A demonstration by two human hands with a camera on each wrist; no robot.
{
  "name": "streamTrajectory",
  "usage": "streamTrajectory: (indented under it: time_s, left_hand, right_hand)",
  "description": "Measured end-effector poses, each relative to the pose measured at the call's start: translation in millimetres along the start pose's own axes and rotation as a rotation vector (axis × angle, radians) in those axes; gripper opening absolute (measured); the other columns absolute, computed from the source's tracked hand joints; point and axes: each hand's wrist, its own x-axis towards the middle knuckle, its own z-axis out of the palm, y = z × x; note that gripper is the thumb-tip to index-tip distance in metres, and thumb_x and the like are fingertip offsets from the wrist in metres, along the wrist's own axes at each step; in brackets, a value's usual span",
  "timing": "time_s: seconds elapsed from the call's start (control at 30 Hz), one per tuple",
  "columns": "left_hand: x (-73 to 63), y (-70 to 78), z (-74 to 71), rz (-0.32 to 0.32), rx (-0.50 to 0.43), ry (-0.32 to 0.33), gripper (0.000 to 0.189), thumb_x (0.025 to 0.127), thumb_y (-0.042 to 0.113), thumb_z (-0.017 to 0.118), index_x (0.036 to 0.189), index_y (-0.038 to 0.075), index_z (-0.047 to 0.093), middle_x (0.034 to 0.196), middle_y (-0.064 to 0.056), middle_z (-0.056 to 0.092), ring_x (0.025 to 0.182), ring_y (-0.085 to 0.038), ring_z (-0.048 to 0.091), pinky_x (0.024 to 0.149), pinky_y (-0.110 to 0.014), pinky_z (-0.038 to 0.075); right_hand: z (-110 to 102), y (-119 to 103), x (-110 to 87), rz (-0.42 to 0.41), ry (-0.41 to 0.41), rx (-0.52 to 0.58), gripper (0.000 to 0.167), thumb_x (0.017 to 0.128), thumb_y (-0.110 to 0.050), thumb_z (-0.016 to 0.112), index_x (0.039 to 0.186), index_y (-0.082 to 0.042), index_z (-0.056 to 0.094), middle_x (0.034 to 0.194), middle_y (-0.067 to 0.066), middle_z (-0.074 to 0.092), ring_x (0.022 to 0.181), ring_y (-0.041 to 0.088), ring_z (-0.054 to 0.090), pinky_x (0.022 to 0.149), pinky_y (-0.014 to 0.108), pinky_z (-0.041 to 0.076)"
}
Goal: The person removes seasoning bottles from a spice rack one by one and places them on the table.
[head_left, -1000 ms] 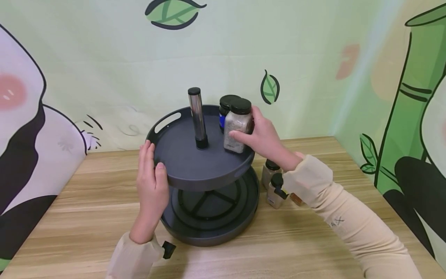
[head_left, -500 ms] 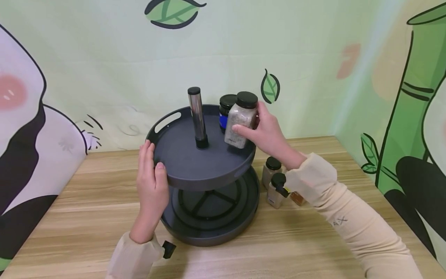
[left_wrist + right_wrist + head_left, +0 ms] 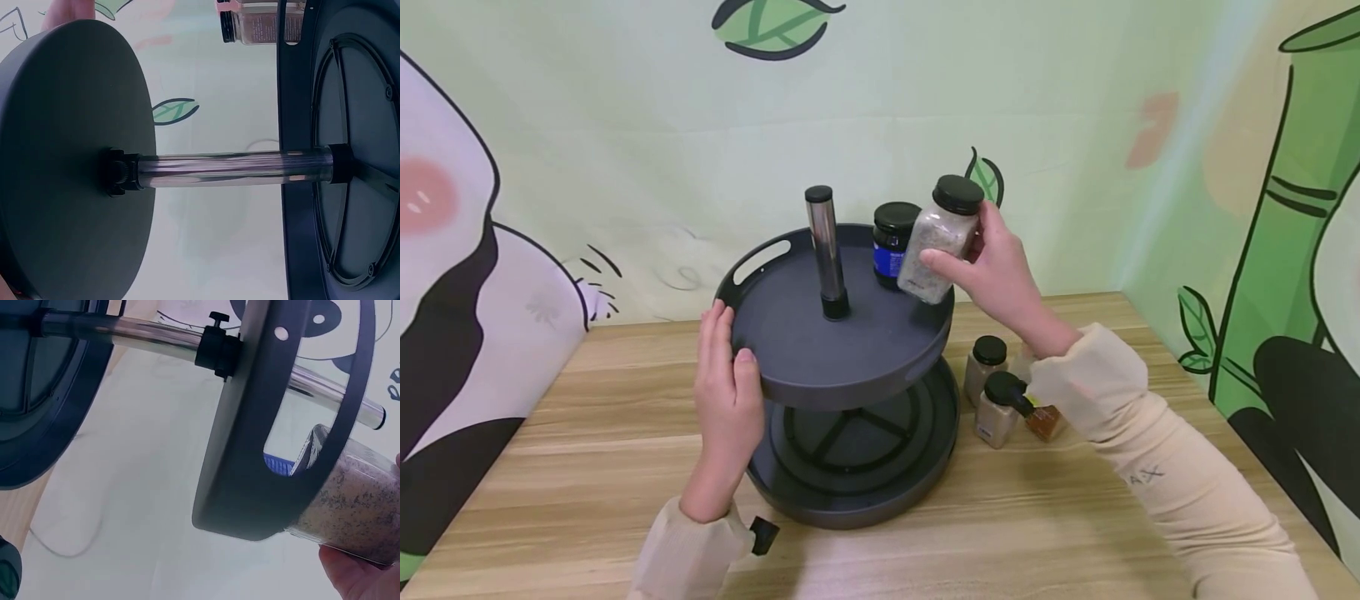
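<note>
My right hand (image 3: 1000,271) grips a clear square spice jar (image 3: 934,254) with a black lid and grey speckled contents, thumb across its front. The jar leans, lid to the right, over the right rim of the upper tray of a dark two-tier turntable (image 3: 805,358). In the right wrist view, its base shows behind the tray's handle slot (image 3: 290,434). Just left of it, a dark jar with a blue label (image 3: 887,260) stands on the upper tray. My left hand (image 3: 726,408) lies with straight fingers against the left rim of that tray.
A metal post (image 3: 824,250) rises through the upper tray. Below is the wider lower tray (image 3: 850,512). On the wooden table (image 3: 880,567), right of the turntable, stand small black-lidded jars (image 3: 996,421) and an orange-brown one (image 3: 1043,423), partly behind my right sleeve.
My right hand has lifted the spice jar up and to the right, tilting it more and uncovering more of the blue-labelled jar. The left hand has stayed on the tray's rim.
</note>
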Motion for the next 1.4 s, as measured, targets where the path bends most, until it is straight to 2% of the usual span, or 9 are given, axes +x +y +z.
streamTrajectory:
  time_s: [0.4,0.7,1.17,1.4]
  left_hand:
    - [-0.4,0.9,0.1,-0.001,-0.002,0.0,0.046,0.087,0.011,0.036,0.13,-0.004,0.039,0.14,-0.015,0.033,0.133,-0.026,0.022,0.108,-0.045,0.018]
    - [-0.9,0.6,0.5,-0.002,0.003,-0.001,0.046,0.087,0.011,0.035,0.13,-0.004,0.039,0.14,-0.015,0.033,0.133,-0.026,0.022,0.108,-0.045,0.018]
    - [-0.4,0.3,0.8,-0.004,0.001,0.0,0.046,0.086,0.01,0.036,0.13,-0.004,0.039,0.14,-0.014,0.033,0.134,-0.026,0.021,0.107,-0.046,0.019]
    - [-0.3,0.2,0.7,-0.005,-0.002,-0.007,0.046,0.087,0.01,0.035,0.13,-0.005,0.038,0.141,-0.015,0.032,0.134,-0.026,0.02,0.108,-0.046,0.018]
  right_hand:
    - [-13.5,2.8,-1.7,0.039,0.051,-0.002,0.056,0.078,-0.022,0.065,0.123,-0.006,0.035,0.111,0.011,0.054,0.093,0.018,0.058,0.078,0.027,0.049]
    - [-21.5,9.4,-6.4,0.058,0.084,0.007,0.057,0.078,-0.022,0.065,0.124,-0.006,0.035,0.108,0.011,0.052,0.088,0.013,0.056,0.071,0.019,0.048]
    - [-32.5,22.1,-15.6,0.084,0.126,0.047,0.057,0.078,-0.017,0.065,0.124,-0.005,0.033,0.108,0.01,0.05,0.088,0.01,0.053,0.069,0.016,0.047]
    - [-38.2,28.8,-20.1,0.09,0.137,0.03,0.056,0.079,-0.015,0.064,0.124,-0.003,0.033,0.107,0.009,0.05,0.088,0.007,0.053,0.07,0.014,0.046]
